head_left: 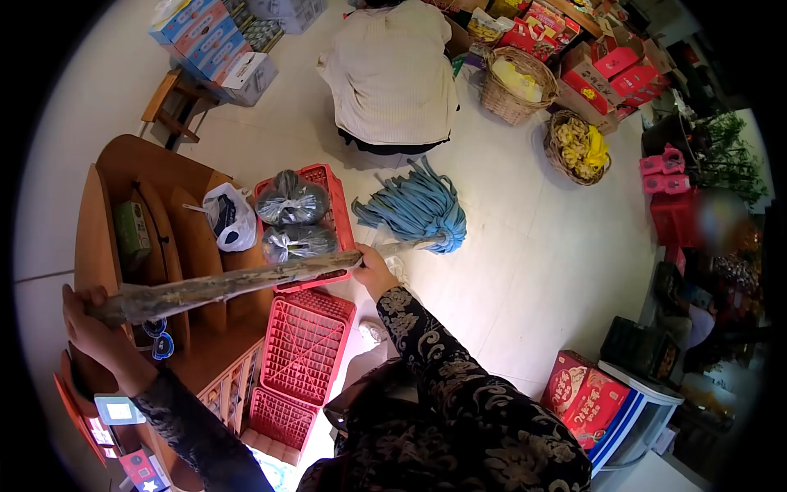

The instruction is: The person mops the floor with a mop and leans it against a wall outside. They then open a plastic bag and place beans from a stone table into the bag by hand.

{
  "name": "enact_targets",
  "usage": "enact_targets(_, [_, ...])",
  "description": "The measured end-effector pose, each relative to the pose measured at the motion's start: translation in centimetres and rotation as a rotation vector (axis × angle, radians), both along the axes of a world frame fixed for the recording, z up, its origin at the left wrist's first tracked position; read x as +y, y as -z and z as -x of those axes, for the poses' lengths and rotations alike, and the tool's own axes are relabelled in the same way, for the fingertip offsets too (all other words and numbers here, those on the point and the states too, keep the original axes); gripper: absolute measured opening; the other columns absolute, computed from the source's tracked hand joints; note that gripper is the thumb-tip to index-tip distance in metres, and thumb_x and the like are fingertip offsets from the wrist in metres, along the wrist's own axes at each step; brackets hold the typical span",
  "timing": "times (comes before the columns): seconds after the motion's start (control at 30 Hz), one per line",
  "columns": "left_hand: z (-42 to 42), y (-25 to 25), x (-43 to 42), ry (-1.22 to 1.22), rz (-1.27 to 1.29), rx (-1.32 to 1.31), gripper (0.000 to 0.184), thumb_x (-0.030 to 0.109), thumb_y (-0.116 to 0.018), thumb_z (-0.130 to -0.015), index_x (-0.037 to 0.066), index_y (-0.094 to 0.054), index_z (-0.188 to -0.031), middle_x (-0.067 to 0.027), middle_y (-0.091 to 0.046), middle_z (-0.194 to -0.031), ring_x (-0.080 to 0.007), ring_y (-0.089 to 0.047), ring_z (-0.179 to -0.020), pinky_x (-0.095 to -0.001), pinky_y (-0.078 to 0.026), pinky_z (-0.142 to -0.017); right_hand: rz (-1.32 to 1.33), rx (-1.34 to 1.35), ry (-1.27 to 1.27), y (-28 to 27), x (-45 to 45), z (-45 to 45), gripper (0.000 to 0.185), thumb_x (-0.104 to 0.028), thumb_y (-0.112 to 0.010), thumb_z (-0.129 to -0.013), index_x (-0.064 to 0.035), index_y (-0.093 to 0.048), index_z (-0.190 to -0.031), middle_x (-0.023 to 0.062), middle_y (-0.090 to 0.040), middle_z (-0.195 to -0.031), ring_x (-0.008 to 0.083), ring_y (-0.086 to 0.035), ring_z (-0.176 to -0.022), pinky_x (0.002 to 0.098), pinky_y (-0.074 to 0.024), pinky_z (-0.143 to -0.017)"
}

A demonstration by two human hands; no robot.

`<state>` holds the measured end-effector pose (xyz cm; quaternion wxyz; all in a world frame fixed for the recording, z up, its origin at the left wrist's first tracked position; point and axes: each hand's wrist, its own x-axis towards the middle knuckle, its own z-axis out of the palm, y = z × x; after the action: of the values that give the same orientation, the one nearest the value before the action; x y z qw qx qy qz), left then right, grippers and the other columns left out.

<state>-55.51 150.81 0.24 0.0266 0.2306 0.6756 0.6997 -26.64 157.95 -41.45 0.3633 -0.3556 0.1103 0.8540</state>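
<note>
Pale tiled floor (500, 279) spreads out beyond and to the right of the person's hands, with a brown wooden bench (217, 348) beneath and beside the left one. Both hands hold one long mop (262, 276), its handle slanting across the bench and a red crate (337, 201). The left hand (97, 326) is curled around the end of the handle; the right hand (376, 272) is closed around it nearer the head. Blue strands (418, 205) lie bunched on the floor, just beyond the right hand and to its right. Left of that hand, the crate holds two dark round bundles in clear plastic, and a white bag (232, 217) sits on the bench between the two hands, past the handle. Well beyond the right hand, another person (389, 78) in a pale striped top is bent low, back turned.
</note>
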Motion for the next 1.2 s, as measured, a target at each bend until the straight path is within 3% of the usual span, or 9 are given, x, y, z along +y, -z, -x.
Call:
enact_targets(0.23, [-6.3,8.5,-16.9,-0.159,0.116,-0.201,0.033,0.027,-0.045,-0.09,0.007,-0.043,-0.064,-0.003,-0.04,-0.059,-0.013,-0.044,-0.058,-0.0261,-0.041,-0.058,0.299,-0.171,-0.142,6.8,-6.0,-4.9,0.014,-0.004,-0.05,-0.079,0.0014,-0.051,-0.092,0.013,-0.056,-0.079,0.0248,-0.058,-0.07,0.0339,-0.0507,-0.063])
enact_targets(0.3, [-6.7,12.4,-22.7,-0.362,0.109,-0.414,0.032,0.03,-0.041,-0.091,0.007,-0.045,-0.068,-0.0035,-0.043,-0.063,-0.0145,-0.047,-0.062,-0.0288,-0.044,-0.061,0.299,-0.282,-0.181,7.9,-5.9,-7.2,0.017,-0.001,-0.052,-0.077,0.0038,-0.048,-0.092,0.0136,-0.054,-0.077,0.0261,-0.058,-0.068,0.0358,-0.0512,-0.061])
enact_targets(0.43, [-18.0,12.7,-19.4,-0.615,0.194,-0.572,0.036,0.04,-0.042,-0.089,0.011,-0.045,-0.068,-0.0006,-0.044,-0.06,-0.0144,-0.046,-0.059,-0.0267,-0.04,-0.059,0.269,-0.443,-0.238,10.1,-3.5,-12.1,0.024,0.004,-0.054,-0.073,0.0085,-0.043,-0.093,0.0149,-0.051,-0.074,0.0287,-0.058,-0.063,0.0394,-0.0522,-0.056])
enact_targets(0.53, [-19.4,16.9,-23.0,-0.434,0.164,-0.463,0.036,0.041,-0.04,-0.089,0.011,-0.044,-0.07,-0.0002,-0.044,-0.064,-0.0154,-0.047,-0.064,-0.0263,-0.039,-0.063,0.222,-0.538,-0.26,9.5,0.7,-15.8,0.026,0.005,-0.056,-0.069,0.0103,-0.042,-0.09,0.0139,-0.051,-0.07,0.0275,-0.057,-0.054,0.0375,-0.0516,-0.05])
enact_targets(0.7, [-29.5,17.5,-14.5,-0.45,0.245,-0.471,0.038,0.042,-0.039,-0.089,0.009,-0.045,-0.072,-0.0019,-0.046,-0.069,-0.0157,-0.047,-0.069,-0.0276,-0.039,-0.068,0.023,-0.636,-0.284,13.4,10.2,-22.2,0.022,0.007,-0.057,-0.065,0.0105,-0.045,-0.084,0.0146,-0.052,-0.067,0.0271,-0.056,-0.052,0.0368,-0.0503,-0.047])
enact_targets(0.8, [-33.5,18.8,-10.4,-0.185,0.22,-0.528,0.037,0.039,-0.036,-0.092,0.009,-0.046,-0.072,-0.0027,-0.047,-0.071,-0.0165,-0.048,-0.071,-0.0294,-0.04,-0.071,0.006,-0.599,-0.292,12.4,17.6,-27.0,0.025,0.006,-0.056,-0.066,0.0104,-0.044,-0.088,0.0149,-0.052,-0.069,0.0259,-0.056,-0.054,0.0357,-0.051,-0.049])
enact_targets(0.83, [-36.1,18.4,-7.4,-0.146,0.232,-0.479,0.037,0.038,-0.036,-0.092,0.008,-0.045,-0.073,-0.0031,-0.047,-0.072,-0.0163,-0.048,-0.072,-0.0294,-0.04,-0.072,0.015,-0.559,-0.135,11.8,19.6,-28.4,0.016,0.005,-0.057,-0.063,0.0102,-0.048,-0.075,0.0137,-0.051,-0.063,0.0246,-0.053,-0.05,0.0368,-0.0454,-0.044])
enact_targets(0.9, [-40.6,17.7,-1.4,-0.062,0.258,-0.375,0.036,0.037,-0.035,-0.092,0.007,-0.044,-0.074,-0.0038,-0.047,-0.074,-0.0161,-0.048,-0.074,-0.0293,-0.039,-0.074,0.025,-0.494,-0.132,11.7,24.0,-31.6,0.02,0.004,-0.053,-0.07,0.0088,-0.044,-0.088,0.0131,-0.051,-0.069,0.0257,-0.056,-0.053,0.0348,-0.05,-0.05])
enact_targets(1.2, [-46.7,14.5,12.6,0.409,0.055,-0.199,0.03,0.029,-0.035,-0.092,0.007,-0.035,-0.072,-0.0053,-0.036,-0.066,-0.0175,-0.039,-0.069,-0.0323,-0.035,-0.072,0.048,-0.298,0.255,9.1,30.2,-42.2,0.012,-0.004,-0.05,-0.076,-0.001,-0.041,-0.083,0.0108,-0.049,-0.068,0.0234,-0.051,-0.06,0.0367,-0.0481,-0.061])
